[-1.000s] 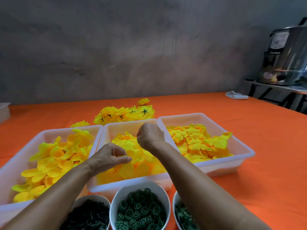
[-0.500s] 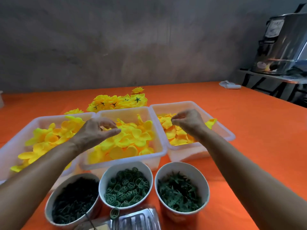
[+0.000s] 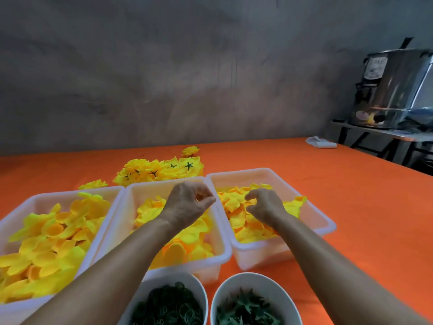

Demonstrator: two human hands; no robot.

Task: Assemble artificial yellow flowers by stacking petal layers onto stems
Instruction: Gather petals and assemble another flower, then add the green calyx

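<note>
Since half a second ago, both hands have shifted rightward: the left hand now hovers over the far end of the middle white plastic tub, fingertips pinched together on something small that I cannot make out, and the right hand hangs, fingers curled downward like a claw, over the yellow fabric petal layers in the right white plastic tub. Whether the right hand already has a petal is unclear.

Left of the left hand sits a third white tub of larger yellow petals. Beyond both hands lies a heap of finished yellow flowers on the orange surface. Beneath the forearms stand two white bowls, one of dark green rings, one of green star-shaped calyx pieces.

This looks like the petal-picking step; next, the right hand would need to separate one layer and bring it to the left hand for threading.
</note>
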